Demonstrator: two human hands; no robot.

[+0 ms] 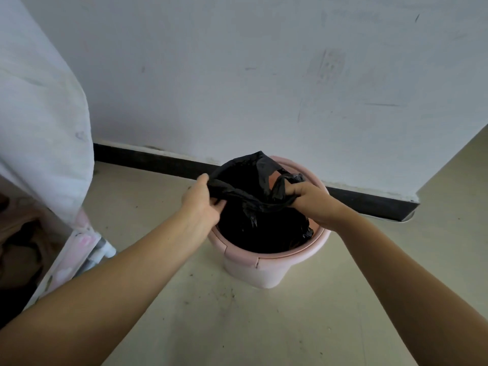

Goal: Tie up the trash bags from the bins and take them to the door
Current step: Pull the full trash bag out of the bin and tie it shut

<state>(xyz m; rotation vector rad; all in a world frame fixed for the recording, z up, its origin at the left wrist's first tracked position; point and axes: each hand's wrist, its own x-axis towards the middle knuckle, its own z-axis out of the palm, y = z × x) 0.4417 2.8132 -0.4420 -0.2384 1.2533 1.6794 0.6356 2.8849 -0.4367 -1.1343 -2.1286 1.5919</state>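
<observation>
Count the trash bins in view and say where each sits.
1. The pink bin stands on the floor near the wall, lined with a black bag gripped by the left hand and right hand. Others may be out of frame.

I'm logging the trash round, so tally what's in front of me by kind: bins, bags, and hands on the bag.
Pink bins: 1
Black trash bags: 1, still in the bin, not yet tied
Hands gripping the bag's edge: 2, left hand and right hand
Total: 4
</observation>
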